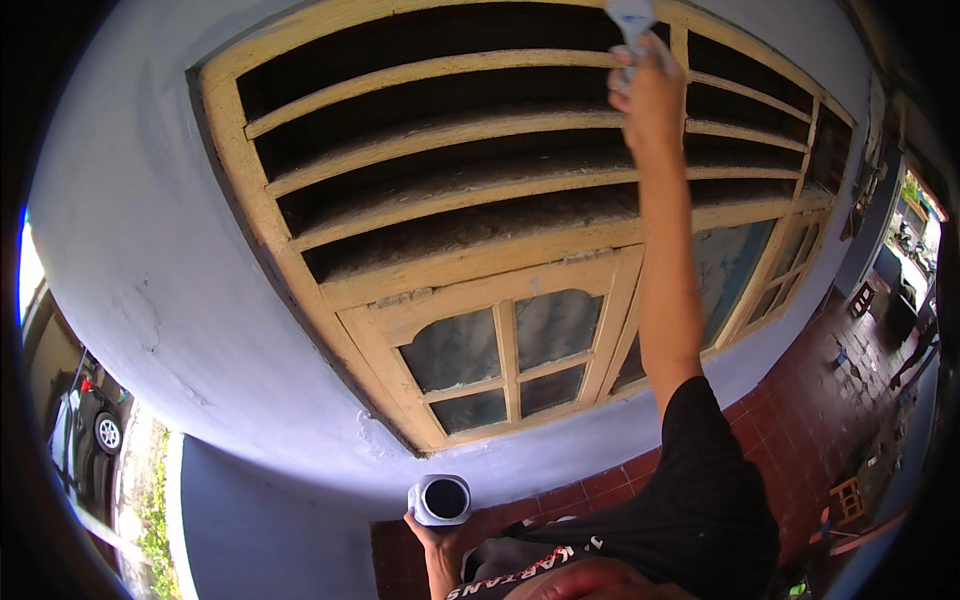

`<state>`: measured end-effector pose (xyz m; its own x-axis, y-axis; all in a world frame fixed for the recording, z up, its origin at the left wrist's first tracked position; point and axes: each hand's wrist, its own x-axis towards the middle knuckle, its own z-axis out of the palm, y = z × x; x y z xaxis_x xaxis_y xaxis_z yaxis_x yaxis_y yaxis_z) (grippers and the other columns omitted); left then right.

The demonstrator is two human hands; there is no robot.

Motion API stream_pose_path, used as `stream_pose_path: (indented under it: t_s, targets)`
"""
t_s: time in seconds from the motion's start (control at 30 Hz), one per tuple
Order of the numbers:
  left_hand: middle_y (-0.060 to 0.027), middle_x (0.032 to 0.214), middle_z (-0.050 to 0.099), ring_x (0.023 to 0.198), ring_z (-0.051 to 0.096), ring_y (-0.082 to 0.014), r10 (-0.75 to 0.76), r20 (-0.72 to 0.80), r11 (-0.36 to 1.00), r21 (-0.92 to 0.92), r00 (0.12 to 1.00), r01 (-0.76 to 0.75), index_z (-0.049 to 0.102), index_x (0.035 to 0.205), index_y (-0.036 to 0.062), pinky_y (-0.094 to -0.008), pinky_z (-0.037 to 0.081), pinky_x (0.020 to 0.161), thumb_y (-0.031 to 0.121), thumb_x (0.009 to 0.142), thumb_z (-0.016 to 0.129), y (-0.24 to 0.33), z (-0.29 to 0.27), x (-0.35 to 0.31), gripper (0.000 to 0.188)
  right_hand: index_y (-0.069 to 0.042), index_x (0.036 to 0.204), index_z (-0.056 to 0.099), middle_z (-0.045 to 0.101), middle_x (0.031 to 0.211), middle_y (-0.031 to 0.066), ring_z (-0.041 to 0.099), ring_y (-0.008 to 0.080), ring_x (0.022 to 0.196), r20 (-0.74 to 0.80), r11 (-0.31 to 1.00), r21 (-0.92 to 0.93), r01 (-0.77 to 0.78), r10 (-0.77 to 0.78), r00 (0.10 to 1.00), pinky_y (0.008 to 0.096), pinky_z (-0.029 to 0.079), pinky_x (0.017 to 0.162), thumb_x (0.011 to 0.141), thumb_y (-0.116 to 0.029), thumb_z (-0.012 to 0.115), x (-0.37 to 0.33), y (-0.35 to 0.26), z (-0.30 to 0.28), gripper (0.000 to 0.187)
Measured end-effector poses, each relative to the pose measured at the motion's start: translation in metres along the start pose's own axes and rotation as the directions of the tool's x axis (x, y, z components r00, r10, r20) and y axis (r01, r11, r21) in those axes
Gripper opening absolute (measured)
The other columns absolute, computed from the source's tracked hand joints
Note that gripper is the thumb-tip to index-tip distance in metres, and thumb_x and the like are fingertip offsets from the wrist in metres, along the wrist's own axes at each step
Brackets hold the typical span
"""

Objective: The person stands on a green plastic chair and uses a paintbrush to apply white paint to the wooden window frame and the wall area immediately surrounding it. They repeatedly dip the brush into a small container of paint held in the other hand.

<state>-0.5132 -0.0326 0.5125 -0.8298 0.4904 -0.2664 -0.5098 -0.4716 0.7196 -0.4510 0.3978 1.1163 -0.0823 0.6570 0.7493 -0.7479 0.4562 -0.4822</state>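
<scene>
Raised high on my outstretched arm, my right hand point(650, 95) is closed around the handle of a paintbrush point(630, 14). Its pale, flat upper part has blue marks, and the tip is cut off by the top edge. The brush is by the upper frame of a cream-yellow wooden window point(460, 265) with slatted openings; whether it touches is unclear. Low in front of me, my left hand point(434, 540) grips a pale open container point(417, 503) from below and the side. Its round mouth looks dark, and the contents cannot be made out.
A pale lavender wall point(150, 270) surrounds the window, with paint peeling near its lower corner. Dusty slats and glass panes fill the frame. Red floor tiles point(605, 482) run below. A wooden stool point(861, 300) stands far right, and a car point(85, 430) shows outside at left.
</scene>
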Motion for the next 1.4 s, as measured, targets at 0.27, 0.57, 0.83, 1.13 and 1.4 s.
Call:
stream_pose_path:
  t_s: [0.27,0.57,0.83,1.13,1.4]
  targets:
    - [-0.0078,0.13,0.067,0.119,0.063,-0.0321,-0.1,0.137,0.74,-0.652,0.985,0.166,0.064,0.13,0.0158,-0.0562,0.051,0.099,0.059,0.089,0.042,-0.011,-0.032,-0.005,0.063,0.0,0.147,0.05,0.066,0.089,0.0115,0.052,0.0088,0.055,0.649,0.99,-0.039,-0.132,0.126,0.75,0.0244,0.043,0.044,0.109,-0.028,0.052,-0.084,-0.002,0.172,0.048]
    - [-0.0084,0.133,0.064,0.12,0.061,-0.034,0.061,-0.131,0.998,-0.003,0.99,-0.062,0.063,0.132,0.0167,-0.059,0.05,0.097,0.061,0.089,0.041,0.004,0.005,-0.033,0.065,0.003,0.12,0.057,0.057,0.084,0.004,0.036,0.0046,0.054,0.629,0.945,0.075,-0.317,0.202,0.75,0.0216,0.027,0.044,0.108,-0.018,0.046,-0.055,0.005,0.165,0.026]
    - [-0.0085,0.131,0.065,0.118,0.061,-0.0333,0.025,0.035,0.993,0.114,0.999,-0.029,0.063,0.131,0.017,-0.0573,0.051,0.094,0.062,0.088,0.042,-0.002,-0.012,-0.001,0.066,0.002,0.123,0.057,0.06,0.084,0.0054,0.038,0.0054,0.055,0.444,0.973,0.095,-0.211,0.148,0.884,0.0207,0.027,0.044,0.108,-0.015,0.046,-0.01,-0.013,0.051,0.025]
    - [-0.0094,0.129,0.065,0.116,0.062,-0.0338,-0.068,0.154,0.997,0.047,0.986,0.062,0.063,0.131,0.0147,-0.0557,0.052,0.094,0.059,0.089,0.039,-0.029,-0.03,0.022,0.066,0.004,0.127,0.058,0.061,0.087,0.0056,0.039,0.0048,0.058,0.27,0.984,0.081,-0.157,0.13,0.954,0.0196,0.027,0.045,0.107,-0.013,0.046,0.061,-0.021,-0.066,0.028]
    - [-0.0027,0.102,0.067,0.093,0.065,-0.0231,-0.224,0.065,0.966,-0.118,0.972,0.231,0.061,0.106,0.0117,-0.0418,0.051,0.083,0.035,0.078,0.067,-0.005,0.034,-0.005,0.037,0.007,0.139,0.048,0.057,0.089,0.0038,0.035,0.0053,0.059,0.185,0.997,-0.001,-0.08,0.079,0.979,0.0191,0.027,0.044,0.109,-0.01,0.04,0.092,-0.052,-0.144,0.035]
